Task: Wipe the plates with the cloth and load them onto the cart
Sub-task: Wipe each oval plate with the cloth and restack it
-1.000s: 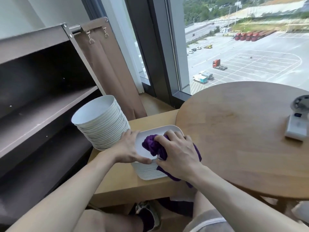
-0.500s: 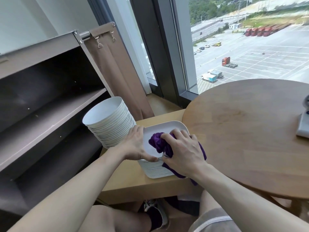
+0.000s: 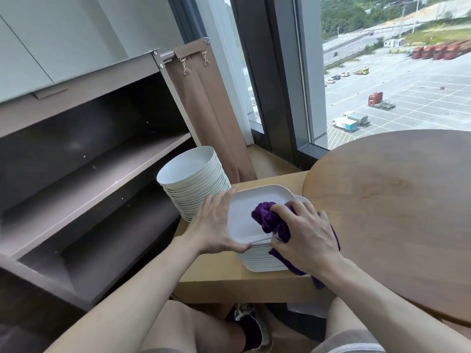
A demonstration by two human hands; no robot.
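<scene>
Wiping step: the left hand (image 3: 216,225) grips the left rim of the top plate (image 3: 249,207), tipped up off the stack (image 3: 262,261) at the bench's (image 3: 216,278) right edge, while the right hand (image 3: 303,235) clenches the cloth (image 3: 270,220) on it; next it likely needs lifting leftward onto the cart shelf (image 3: 102,179)

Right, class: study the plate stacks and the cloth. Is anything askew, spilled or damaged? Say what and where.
Only the top square plate: it sits skewed off its stack, because the left hand holds its edge while the right hand presses the purple cloth on it. Nothing spilled or broken.
</scene>
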